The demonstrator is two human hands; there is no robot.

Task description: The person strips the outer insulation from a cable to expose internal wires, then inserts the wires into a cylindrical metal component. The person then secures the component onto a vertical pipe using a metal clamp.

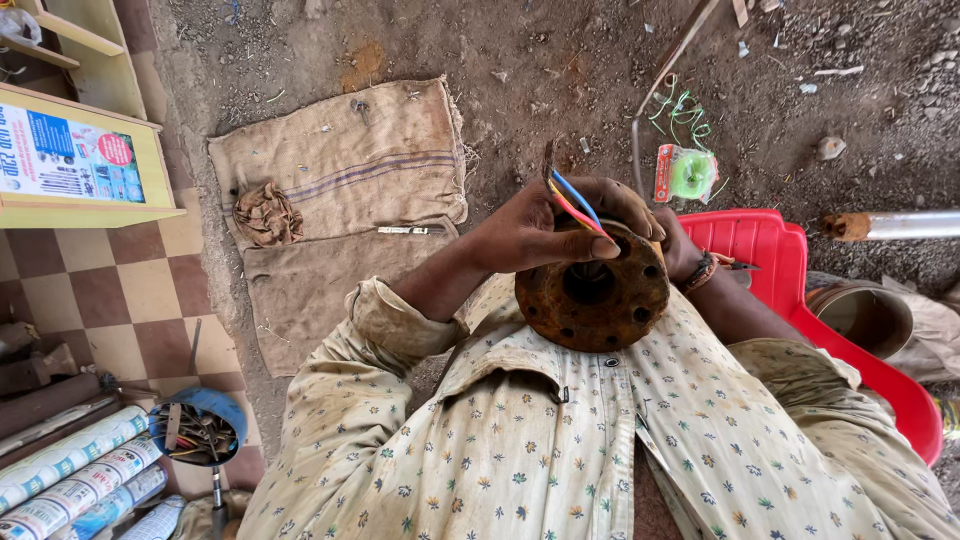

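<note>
shirt [520, 450]: cream, small floral print | cuffs rolled | wristband [697, 272]: dark

A burlap sack [345, 170] lies spread on the dirt at upper centre, a crumpled rag [266, 213] on its left edge. A yellow shelf [85, 120] fills the upper left. At right sits a red plastic chair [800, 290]; above it, green string [690, 170].

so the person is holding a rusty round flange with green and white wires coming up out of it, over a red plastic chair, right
Not quite: the wires are blue, red and yellow, not green and white. The head view shows them rising from the rusty round flange, pinched under the left hand, with the right hand behind the flange and the red plastic chair beside it.
</note>
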